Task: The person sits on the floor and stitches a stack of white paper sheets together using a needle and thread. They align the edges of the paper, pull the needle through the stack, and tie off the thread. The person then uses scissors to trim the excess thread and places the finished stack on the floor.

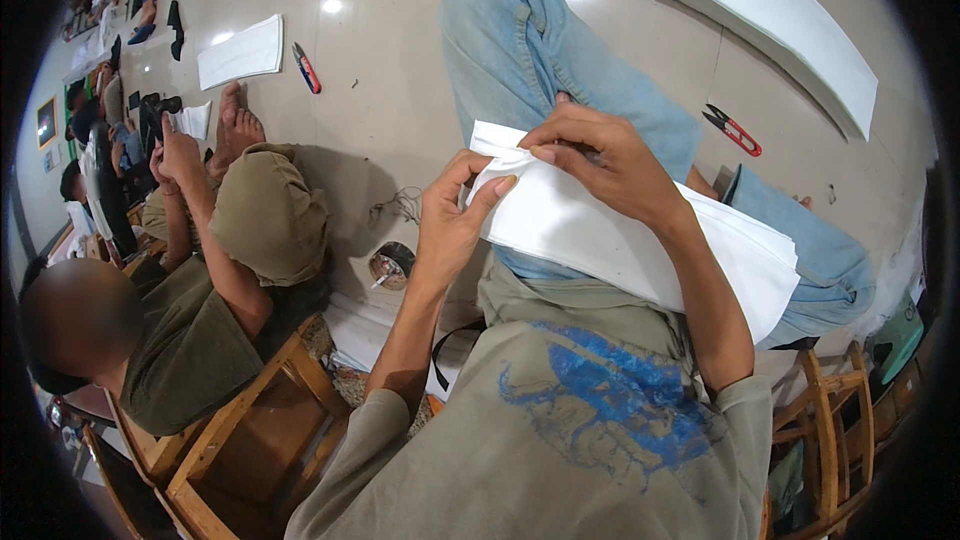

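A stack of folded white cloth (640, 240) lies across my lap, over my blue jeans. At its far left end, my left hand (458, 202) pinches the cloth's edge between thumb and fingers. Close beside it, my right hand (595, 155) is closed on the same edge, thumb against the fingertips. A narrow folded strip of the cloth stands up between the two hands. Whether anything small sits in the right fingertips is hidden.
Red-handled thread snips (735, 130) lie on the tiled floor at right, below a tall white cloth stack (760, 20). More snips (306, 68) and a white cloth pile (242, 52) lie at left. A co-worker (180, 340) sits close on my left, near an ashtray (391, 265).
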A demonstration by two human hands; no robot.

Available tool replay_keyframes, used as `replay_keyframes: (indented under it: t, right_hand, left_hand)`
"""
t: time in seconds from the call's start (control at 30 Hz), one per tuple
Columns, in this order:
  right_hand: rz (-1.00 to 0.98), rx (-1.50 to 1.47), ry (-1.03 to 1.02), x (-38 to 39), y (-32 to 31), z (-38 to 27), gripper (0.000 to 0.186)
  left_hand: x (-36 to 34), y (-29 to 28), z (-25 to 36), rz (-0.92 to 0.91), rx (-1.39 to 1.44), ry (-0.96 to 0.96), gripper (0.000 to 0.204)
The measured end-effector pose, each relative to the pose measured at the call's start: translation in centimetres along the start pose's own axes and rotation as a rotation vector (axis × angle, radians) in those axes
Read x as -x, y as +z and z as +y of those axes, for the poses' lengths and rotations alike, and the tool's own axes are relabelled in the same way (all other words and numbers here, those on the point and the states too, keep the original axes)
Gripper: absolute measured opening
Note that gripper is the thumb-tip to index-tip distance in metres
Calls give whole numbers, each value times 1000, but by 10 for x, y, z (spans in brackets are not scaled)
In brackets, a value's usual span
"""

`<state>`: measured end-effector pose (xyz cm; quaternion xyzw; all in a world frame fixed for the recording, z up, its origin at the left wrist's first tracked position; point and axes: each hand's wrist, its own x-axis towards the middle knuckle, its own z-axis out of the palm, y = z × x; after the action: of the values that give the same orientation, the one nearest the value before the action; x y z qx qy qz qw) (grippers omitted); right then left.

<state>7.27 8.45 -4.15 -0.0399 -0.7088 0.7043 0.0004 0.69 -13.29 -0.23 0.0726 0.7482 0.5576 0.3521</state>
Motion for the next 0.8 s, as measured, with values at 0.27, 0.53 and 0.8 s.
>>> replay_keyframes:
  t: [0.27,0.53,0.8]
  right_hand:
    - [-97,88,-17,-12,-5,-6,10]
    - [320,161,135,5,-10,15,7]
    - [905,602,356,48,-81,22,22]
  left_hand:
    - [-2,-2,1,-13,-27,-5,10]
    - [-4,-3,-2,-4,-40,12,11]
    - [2,1,-9,-12,-308,288,14]
